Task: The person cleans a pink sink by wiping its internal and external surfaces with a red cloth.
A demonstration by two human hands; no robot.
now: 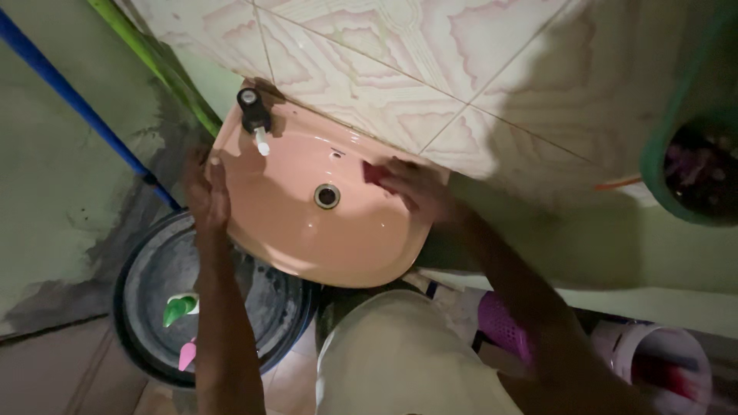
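A pink wash basin [292, 230] is fixed to a tiled wall, with a metal drain [327, 195] in its middle and a black tap [254, 115] with a white spout at its upper left. My left hand [206, 196] rests on the basin's left rim, fingers closed over the edge. My right hand [411, 188] presses a small dark red pad [374, 172] against the inside of the basin on the right.
A large dark tub [146, 307] stands under the basin at left, with green and pink items in it. A blue pipe [69, 96] and a green pipe [154, 61] run along the wall. A purple basket [503, 327], a white bucket [653, 357] and a green container [692, 154] are at right.
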